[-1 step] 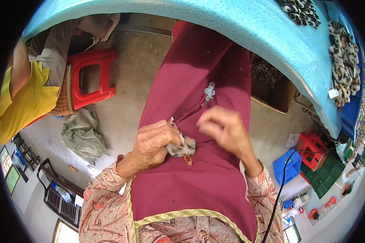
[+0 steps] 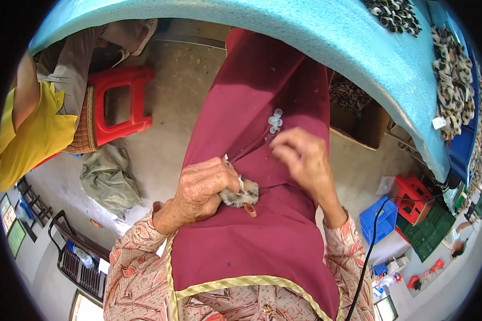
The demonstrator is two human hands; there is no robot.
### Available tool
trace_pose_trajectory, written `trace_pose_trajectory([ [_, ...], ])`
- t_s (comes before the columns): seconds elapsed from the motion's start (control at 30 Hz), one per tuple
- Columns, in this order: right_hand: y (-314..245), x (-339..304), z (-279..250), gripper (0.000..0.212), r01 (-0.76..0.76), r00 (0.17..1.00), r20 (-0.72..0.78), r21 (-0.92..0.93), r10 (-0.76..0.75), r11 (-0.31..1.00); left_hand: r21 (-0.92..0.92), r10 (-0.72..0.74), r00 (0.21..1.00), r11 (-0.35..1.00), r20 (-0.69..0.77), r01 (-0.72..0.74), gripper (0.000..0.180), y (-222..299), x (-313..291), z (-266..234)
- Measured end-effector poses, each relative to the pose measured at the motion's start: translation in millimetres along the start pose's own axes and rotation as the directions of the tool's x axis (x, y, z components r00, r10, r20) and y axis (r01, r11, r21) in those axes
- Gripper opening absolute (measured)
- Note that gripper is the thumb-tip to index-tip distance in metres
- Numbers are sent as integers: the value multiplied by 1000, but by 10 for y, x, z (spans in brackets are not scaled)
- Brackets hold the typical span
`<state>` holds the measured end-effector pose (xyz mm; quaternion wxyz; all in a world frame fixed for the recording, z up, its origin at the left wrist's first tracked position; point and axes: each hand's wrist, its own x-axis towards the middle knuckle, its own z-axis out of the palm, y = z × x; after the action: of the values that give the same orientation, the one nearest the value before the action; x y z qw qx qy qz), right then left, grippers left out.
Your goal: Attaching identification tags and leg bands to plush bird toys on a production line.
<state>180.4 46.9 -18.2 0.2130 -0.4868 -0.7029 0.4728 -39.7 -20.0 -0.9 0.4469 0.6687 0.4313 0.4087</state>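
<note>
My left hand (image 2: 203, 187) is closed around a small grey furry plush piece (image 2: 234, 199), held low over my lap. Pale bits stick out beside its fingers, and a small brown tab (image 2: 250, 210) hangs from the fur's lower edge. To the right, apart from the plush, my right hand (image 2: 305, 163) hovers over the apron with its fingers curled in. Whatever those fingers may pinch is too small to make out. Several clear plastic pieces (image 2: 275, 121) lie in a cluster on the dark red apron (image 2: 262, 235), just beyond the right hand.
A light blue tabletop (image 2: 305, 32) curves across the far side, with furry pieces (image 2: 452, 85) heaped at right. Below it stands a cardboard box (image 2: 372, 125). A person in a yellow shirt (image 2: 43, 123) sits at left by a red stool (image 2: 123, 101). A blue crate (image 2: 379, 219) is at right.
My right hand has shifted slightly right and away from the plush piece. My left hand keeps its hold in nearly the same place.
</note>
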Motion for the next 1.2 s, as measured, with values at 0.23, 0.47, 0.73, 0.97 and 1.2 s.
trace_pose_trajectory([
  [0.23, 293, 566, -22, 13, 78, 988, 148, -687, 34, 723, -31, 121, 992, 992, 47, -120, 23, -19, 121, 90],
  [0.47, 538, 615, 127, 8, 344, 932, 334, -695, -140, 632, -42, 97, 995, 994, -9, -97, 23, -50, 41, 107],
  [0.73, 311, 456, -82, 18, 65, 998, 27, -284, -60, 957, -66, 101, 990, 992, -96, -107, 19, -91, 42, 120],
  [0.97, -296, 64, 167, 10, -339, 938, 252, 510, 240, 790, 31, 124, 983, 992, -134, -121, 21, -74, 77, 153],
  [1.2, -369, -119, 303, 13, -368, 930, 217, 518, 298, 772, 5, 28, 981, 1000, -194, -28, 29, -125, -19, 185],
])
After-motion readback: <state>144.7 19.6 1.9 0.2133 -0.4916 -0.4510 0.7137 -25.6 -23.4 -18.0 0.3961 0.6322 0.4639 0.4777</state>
